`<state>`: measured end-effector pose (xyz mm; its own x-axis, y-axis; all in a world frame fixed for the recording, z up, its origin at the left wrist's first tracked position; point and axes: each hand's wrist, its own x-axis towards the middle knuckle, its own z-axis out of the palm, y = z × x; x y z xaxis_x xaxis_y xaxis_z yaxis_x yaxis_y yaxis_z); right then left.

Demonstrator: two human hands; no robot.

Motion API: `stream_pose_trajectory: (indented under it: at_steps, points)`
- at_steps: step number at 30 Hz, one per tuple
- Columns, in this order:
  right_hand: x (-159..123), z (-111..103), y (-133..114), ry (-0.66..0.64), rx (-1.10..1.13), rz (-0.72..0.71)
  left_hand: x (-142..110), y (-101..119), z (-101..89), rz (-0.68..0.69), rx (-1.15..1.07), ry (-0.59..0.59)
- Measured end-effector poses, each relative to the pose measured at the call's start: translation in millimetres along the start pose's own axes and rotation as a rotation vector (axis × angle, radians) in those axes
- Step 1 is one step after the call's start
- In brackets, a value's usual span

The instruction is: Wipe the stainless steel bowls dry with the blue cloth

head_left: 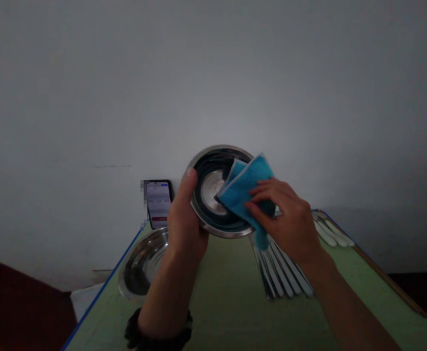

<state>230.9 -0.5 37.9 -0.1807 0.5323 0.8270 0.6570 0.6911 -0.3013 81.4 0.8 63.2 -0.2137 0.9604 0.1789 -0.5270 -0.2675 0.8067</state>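
Observation:
My left hand [186, 214] grips a shiny metal bowl [208, 226] by its left rim, thumb over the edge and the other fingers hidden behind. The bowl is held up above the table, tilted so that its inside faces me. In my right hand [290, 214] a blue cloth [246, 183] is pinched between thumb and fingers. The folded cloth covers the right part of the bowl's inside, and one corner hangs below the rim. Whether the cloth presses on the metal I cannot tell.
A second metal bowl [136, 273] stands on the green table [228, 302] at the left, partly behind my left forearm. Behind it a phone [159, 204] leans on the wall. Several table knives [281, 273] lie under my right hand, and white-handled cutlery [330, 231] lies at the far right edge.

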Motion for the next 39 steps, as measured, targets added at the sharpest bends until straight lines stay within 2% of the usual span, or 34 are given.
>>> stream_pose_trajectory:
  at_steps: [2, 4, 6, 9, 11, 13, 17, 21, 25, 29, 32, 35, 39]
  points:
    - [-2, 6, -2, 0.161, -0.062, 0.142, -2, -3, 1.6, 0.124, 0.008, -0.003]
    - [-5, 10, -3, 0.181, -0.071, 0.295, -4, -7, 2.4, 0.247, 0.043, -0.011]
    - [-7, 12, -3, 0.046, -0.019, 0.437, -7, -12, 3.0, 0.349, 0.102, -0.004]
    - [-10, 13, -2, -0.242, 0.11, 0.616, -11, -21, 5.2, 0.468, 0.165, 0.028]
    - [-10, 14, -1, -0.307, 0.241, 0.671, -14, -26, 7.5, 0.529, 0.17, 0.048]
    - [-10, 17, -1, -0.235, 0.374, 0.7, -16, -32, 10.1, 0.557, 0.16, 0.061]
    - [-10, 24, 2, -0.006, 0.566, 0.82, -21, -43, 14.6, 0.561, 0.125, 0.037]
    - [-12, 28, 13, 0.091, 0.648, 0.867, -25, -49, 18.0, 0.558, 0.127, -0.036]
    - [-15, 24, 28, 0.115, 0.531, 0.798, -28, -48, 21.9, 0.456, 0.123, -0.079]
    - [-11, 10, 41, 0.052, 0.399, 0.744, -25, -41, 22.6, 0.28, 0.124, -0.182]
    - [-6, -6, 46, -0.039, 0.324, 0.704, -20, -37, 16.2, 0.169, 0.175, -0.258]
    - [-2, -24, 49, -0.171, 0.294, 0.589, -16, -33, 6.4, 0.018, 0.196, -0.324]
    - [0, -42, 48, -0.344, 0.204, 0.458, -17, -24, 1.9, -0.207, 0.2, -0.494]
